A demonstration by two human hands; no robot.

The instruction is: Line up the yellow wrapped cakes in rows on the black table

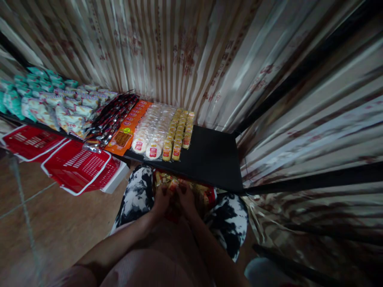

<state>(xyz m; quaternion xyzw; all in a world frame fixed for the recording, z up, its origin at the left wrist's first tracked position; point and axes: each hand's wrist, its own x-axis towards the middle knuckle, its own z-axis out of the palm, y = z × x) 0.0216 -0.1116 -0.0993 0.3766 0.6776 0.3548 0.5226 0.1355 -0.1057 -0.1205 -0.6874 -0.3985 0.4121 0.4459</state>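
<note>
Hands: my left (161,198) and right (186,196) close together, fingertips on a small yellow packet (172,185); firmness of grip unclear.
Packet: between my fingertips, above the red basket (213,196) of yellow packets.
Shelf: black (214,159), just beyond, holding snack rows (179,129).

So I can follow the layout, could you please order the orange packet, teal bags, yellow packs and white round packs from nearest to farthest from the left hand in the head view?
From the left hand:
1. Yellow packs, ahead, and white round packs, beside them: too close to call.
2. Orange packet, ahead-left.
3. Teal bags, far left.
</note>
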